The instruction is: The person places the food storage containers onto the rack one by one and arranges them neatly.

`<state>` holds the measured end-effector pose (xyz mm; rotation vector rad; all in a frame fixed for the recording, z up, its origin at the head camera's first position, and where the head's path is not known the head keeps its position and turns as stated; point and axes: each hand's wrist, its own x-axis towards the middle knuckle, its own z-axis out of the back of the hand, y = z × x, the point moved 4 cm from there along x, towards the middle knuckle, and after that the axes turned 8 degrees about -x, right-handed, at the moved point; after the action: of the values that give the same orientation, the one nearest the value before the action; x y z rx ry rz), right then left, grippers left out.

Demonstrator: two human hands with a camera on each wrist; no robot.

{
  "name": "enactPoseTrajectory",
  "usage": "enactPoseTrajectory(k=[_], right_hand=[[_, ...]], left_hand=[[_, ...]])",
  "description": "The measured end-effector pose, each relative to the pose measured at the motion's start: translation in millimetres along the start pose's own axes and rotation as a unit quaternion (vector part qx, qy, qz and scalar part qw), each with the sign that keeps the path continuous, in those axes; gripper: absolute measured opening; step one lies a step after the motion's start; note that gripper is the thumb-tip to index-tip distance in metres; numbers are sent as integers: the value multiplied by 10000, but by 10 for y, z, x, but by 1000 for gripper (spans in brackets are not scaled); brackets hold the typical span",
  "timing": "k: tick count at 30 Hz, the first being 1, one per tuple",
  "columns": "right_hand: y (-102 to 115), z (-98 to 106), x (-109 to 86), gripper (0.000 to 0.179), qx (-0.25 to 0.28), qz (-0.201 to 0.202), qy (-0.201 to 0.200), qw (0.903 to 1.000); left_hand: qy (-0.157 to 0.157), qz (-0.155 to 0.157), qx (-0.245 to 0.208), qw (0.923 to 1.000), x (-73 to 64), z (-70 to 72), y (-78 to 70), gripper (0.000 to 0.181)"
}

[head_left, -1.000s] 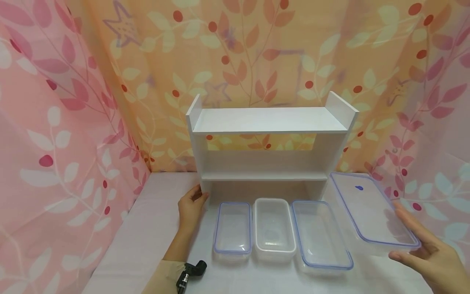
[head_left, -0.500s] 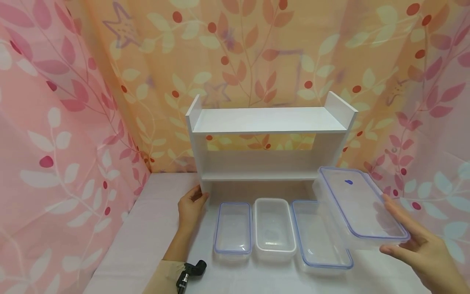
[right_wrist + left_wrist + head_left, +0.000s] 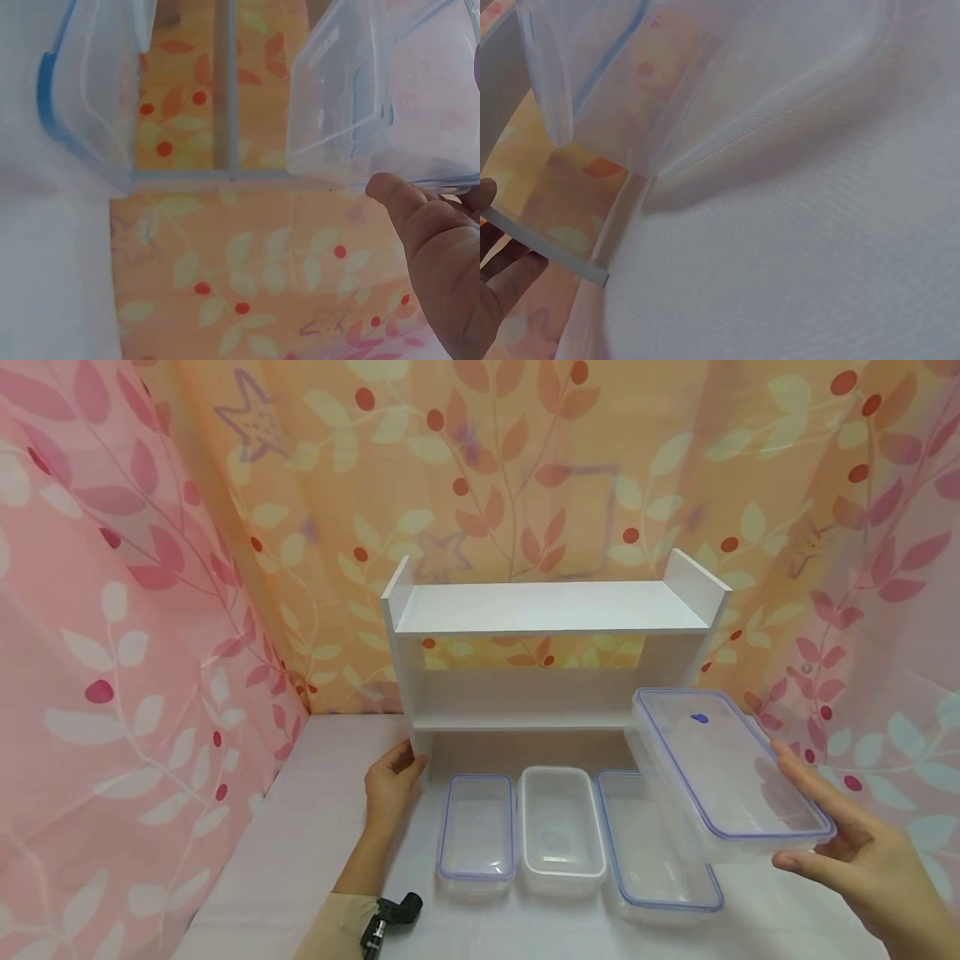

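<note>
A white two-tier shelf unit [image 3: 547,608] stands at the back of the table. My left hand [image 3: 390,789] grips the lower front of its left side panel; the left wrist view has thumb and fingers on either side of the panel edge [image 3: 547,250]. On the right, my right hand [image 3: 855,852] holds a large clear food container [image 3: 727,768] with a blue-rimmed lid, tilted, by its near right corner. It overlaps the unit's lower right and covers part of another blue-rimmed container [image 3: 652,860]. The right wrist view catches the thumb [image 3: 394,193] against the held container.
Next to that covered container are a white-rimmed container [image 3: 562,831] and a smaller blue-rimmed one [image 3: 476,827], in a row before the shelf unit. Patterned curtains [image 3: 510,468] hang behind and at both sides of the white-covered table [image 3: 300,827].
My right hand has moved left and slightly up with the large container, which now overlaps the rightmost container in the row and the unit's right side. The left hand has stayed on the panel.
</note>
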<state>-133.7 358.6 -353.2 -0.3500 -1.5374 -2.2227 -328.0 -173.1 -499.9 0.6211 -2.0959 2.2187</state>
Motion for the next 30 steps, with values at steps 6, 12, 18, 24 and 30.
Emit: enactPoseTrajectory(k=[6, 12, 18, 24, 30], right_hand=[[187, -28, 131, 95, 298, 674, 132, 9972], [334, -51, 278, 91, 961, 1531, 420, 9826], [522, -80, 399, 90, 907, 1571, 440, 9824], [656, -82, 545, 89, 690, 1416, 318, 9870], [815, -106, 688, 89, 465, 1093, 297, 9925]], left_hand=[[24, -9, 99, 9999, -3, -1, 5, 45], [43, -8, 146, 9999, 3, 7, 8, 43], [22, -35, 117, 9999, 14, 8, 9, 40], [27, -18, 121, 9999, 7, 8, 17, 40], [30, -79, 61, 9999, 13, 10, 12, 39]])
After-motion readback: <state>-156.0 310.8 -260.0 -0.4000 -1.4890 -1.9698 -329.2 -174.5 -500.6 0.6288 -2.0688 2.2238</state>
